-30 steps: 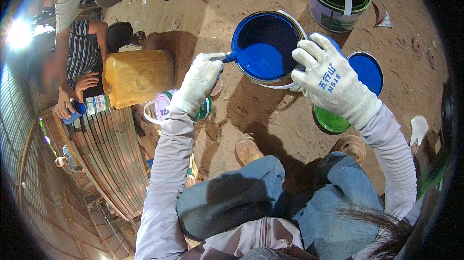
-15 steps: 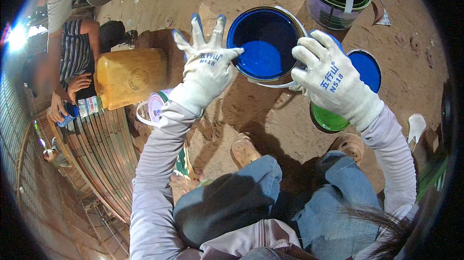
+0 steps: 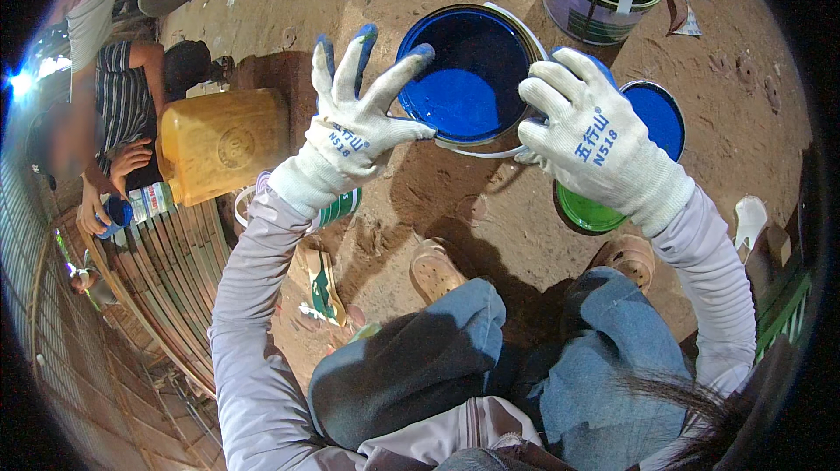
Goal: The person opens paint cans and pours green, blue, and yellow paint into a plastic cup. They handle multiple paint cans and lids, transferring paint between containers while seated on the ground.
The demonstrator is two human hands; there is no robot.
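Observation:
A bucket of blue paint [image 3: 455, 108] stands on the ground in front of me, its white handle [image 3: 477, 154] hanging down its near side. My left hand [image 3: 350, 121], in a white glove with blue-coated fingertips, is at the bucket's left edge with its fingers spread and nothing in them. On the right, my gloved right hand [image 3: 595, 134] has its fingers curled round the bucket's rim; its fingertips are partly hidden. Beneath and beside that hand lie a round lid with blue paint [image 3: 654, 116] and a green lid [image 3: 591, 208], both partly covered by it.
At the upper right stands a larger dark bucket [image 3: 591, 20]. To the left are a yellow jerrycan [image 3: 223, 143], a slatted bamboo bench [image 3: 175, 265] and another person's hand [image 3: 92, 208] holding a small blue cup [image 3: 115, 215]. A green-and-white tub [image 3: 343, 208] lies behind my left forearm.
My left hand has shifted left and down, its fingers turning toward the bucket. My right hand stays at the rim. The whole view has moved slightly.

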